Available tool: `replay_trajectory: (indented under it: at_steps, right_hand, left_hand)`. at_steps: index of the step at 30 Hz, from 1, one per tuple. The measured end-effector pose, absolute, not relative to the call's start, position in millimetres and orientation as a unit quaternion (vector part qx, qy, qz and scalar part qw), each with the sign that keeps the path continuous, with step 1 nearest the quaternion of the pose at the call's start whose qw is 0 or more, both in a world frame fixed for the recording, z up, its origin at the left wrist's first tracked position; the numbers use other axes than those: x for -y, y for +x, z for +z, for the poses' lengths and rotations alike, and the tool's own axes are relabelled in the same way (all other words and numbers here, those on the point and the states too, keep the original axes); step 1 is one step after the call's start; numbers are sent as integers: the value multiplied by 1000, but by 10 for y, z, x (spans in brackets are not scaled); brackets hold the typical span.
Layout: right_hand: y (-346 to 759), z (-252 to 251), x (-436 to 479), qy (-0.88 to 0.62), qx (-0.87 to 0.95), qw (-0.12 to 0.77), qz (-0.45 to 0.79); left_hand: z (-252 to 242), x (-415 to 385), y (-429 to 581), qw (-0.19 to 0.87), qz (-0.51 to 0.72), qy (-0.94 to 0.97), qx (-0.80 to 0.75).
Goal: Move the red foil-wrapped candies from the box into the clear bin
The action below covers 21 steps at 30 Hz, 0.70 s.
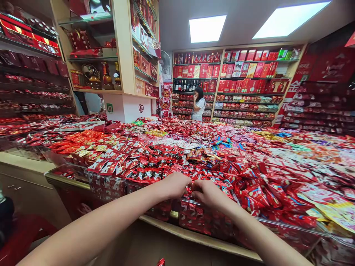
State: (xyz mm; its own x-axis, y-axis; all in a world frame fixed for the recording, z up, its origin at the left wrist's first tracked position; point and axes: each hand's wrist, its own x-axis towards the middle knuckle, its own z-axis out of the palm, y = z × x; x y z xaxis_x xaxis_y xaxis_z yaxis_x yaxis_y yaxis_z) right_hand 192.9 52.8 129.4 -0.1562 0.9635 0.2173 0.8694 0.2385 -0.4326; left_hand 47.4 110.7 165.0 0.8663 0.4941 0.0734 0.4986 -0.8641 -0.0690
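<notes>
My left hand [179, 184] and my right hand [206, 191] meet at the front edge of a clear plastic bin [194, 218] full of small red-wrapped sweets. The left wrist is bent and its fingers curl down among the sweets, mostly out of sight. On the right, thumb and fingers bend inward towards the left hand. A bit of red wrapper shows between the two hands; what either one pinches is hidden. Dark-and-red sweet packets [155, 173] lie just left of my hands, and larger red packets [257, 192] are heaped to the right.
A broad counter carries many heaps of wrapped sweets. White-and-red packets [109, 162] fill a bin on the left, and a yellow-and-pink bag [337, 210] lies far right. A wooden shelf unit [122, 48] rises at left. A person [198, 105] stands beyond the counter.
</notes>
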Motion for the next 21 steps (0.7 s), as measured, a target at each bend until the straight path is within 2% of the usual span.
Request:
replay_trajectory:
  at_steps: [10,21]
  right_hand:
    - [1921,1349,-492,-573,779,215,137]
    - [1973,1360,-478,-569,774,220,171]
  left_hand:
    - [1634,-1059,480,93,-10,-970,226]
    - [1704,-999,450,89,-16,-966,241]
